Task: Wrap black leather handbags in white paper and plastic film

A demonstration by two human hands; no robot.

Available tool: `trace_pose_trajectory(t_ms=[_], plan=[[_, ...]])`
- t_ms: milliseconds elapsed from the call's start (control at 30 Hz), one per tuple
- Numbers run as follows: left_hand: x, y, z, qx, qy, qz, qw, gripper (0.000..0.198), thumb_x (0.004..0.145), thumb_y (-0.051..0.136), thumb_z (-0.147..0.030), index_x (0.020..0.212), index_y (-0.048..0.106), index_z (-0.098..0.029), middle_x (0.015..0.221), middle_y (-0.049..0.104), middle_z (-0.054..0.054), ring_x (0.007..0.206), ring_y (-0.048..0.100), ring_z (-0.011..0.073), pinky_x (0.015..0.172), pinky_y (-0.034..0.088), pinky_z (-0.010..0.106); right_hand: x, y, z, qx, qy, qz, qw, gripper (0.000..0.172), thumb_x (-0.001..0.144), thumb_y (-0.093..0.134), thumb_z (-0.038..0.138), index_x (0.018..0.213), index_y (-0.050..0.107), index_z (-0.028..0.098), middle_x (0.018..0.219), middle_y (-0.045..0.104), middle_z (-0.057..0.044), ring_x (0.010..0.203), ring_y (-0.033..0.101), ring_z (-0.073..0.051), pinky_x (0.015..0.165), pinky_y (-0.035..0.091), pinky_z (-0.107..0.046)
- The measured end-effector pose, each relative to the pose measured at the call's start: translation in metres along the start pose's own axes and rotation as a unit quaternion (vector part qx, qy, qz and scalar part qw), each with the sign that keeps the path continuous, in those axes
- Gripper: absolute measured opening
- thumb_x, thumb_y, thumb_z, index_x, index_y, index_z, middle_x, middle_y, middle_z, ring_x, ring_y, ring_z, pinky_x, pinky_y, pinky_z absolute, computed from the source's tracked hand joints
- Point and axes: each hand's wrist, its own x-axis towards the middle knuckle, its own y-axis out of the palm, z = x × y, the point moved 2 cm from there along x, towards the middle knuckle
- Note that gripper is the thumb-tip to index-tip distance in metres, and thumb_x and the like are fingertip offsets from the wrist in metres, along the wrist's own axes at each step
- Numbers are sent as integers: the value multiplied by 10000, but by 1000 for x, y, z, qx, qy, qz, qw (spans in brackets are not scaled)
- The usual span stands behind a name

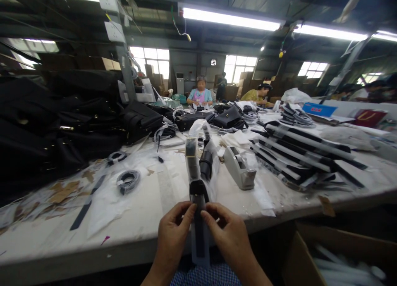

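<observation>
- Black handbags (pixel 56 125) are lying heaped at the far left of the table (pixel 149 220), seemingly pushed aside to free the near edge; their details are sinking into shadow
- A coiled band (pixel 127 181) is resting apart from both hands
- The left hand (pixel 173 232) is pinching the strap (pixel 198 195), its fingers closed narrowly on the strap's left edge
- The strap is standing upright over the table's near edge, its lower end sitting in a clear sleeve (pixel 200 253) that is partly hiding behind the hands
- The right hand (pixel 228 234) is pinching the opposite edge, probably steadying it
- A tape dispenser (pixel 240 168) is sitting within reach, bagged straps (pixel 304 153) are lying stacked beyond it, and the frame is cutting off a cardboard box (pixel 310 261)
</observation>
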Motion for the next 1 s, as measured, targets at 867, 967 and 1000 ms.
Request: trace_pose_trajectory(t_ms=[867,967,1000], plan=[[15,11,-7,44,68,-24,996,279,901,587,-467,914,648,-195,818,692,35,716,647,181,620,499,248,19,14,4,104,82,16,991,352,824,684,498,776,729,152,549,598,5,491,511,-117,463,394,-209],[16,15,-6,-3,46,3,999,282,896,598,-472,926,641,-195,776,664,15,687,621,162,603,487,234,17,14,2,91,71,-13,993,334,827,685,486,766,716,160,624,640,-11,548,537,-125,502,412,-211],[14,17,-5,-42,25,10,999,291,897,595,-480,931,637,-194,759,646,4,679,605,152,603,484,226,16,14,1,88,67,-23,994,327,831,682,482,767,713,162,643,651,-15,570,549,-130,518,422,-213]])
